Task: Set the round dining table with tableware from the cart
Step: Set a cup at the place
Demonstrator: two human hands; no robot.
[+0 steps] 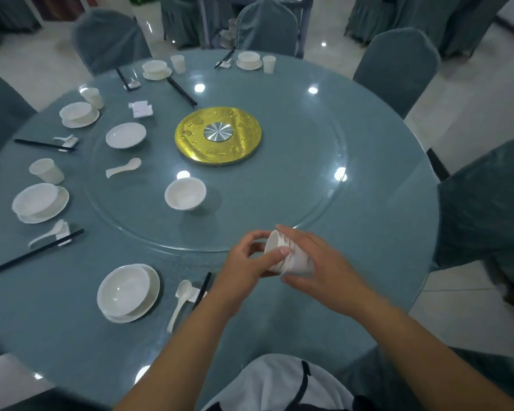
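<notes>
Just above the near edge of the worktop (324, 120), a stack of white cups (290, 256) lies tilted on its side, mouth toward the left, carried in both hands. The right hand (318, 262) wraps the stack from behind, its grip curled round the cup walls; the left hand (244, 262) pinches the rim of the outermost cup between thumb and fingertips.

Beneath the hands runs the rim of the glass turntable (279, 185), which bears a lone bowl (185, 193), a spoon (123, 168), a small plate (126, 135), a cluster of white rests (141, 109) and a gold disc (218, 135) at the centre.

Left of the hands sits the nearest place setting: a bowl on a plate (128, 292), with a spoon on a rest (180, 301) and black chopsticks (203, 289) partly hidden by the left forearm. Further settings with bowls, cups and chopsticks follow the left and far rim. Covered chairs (396, 69) ring the worktop.
</notes>
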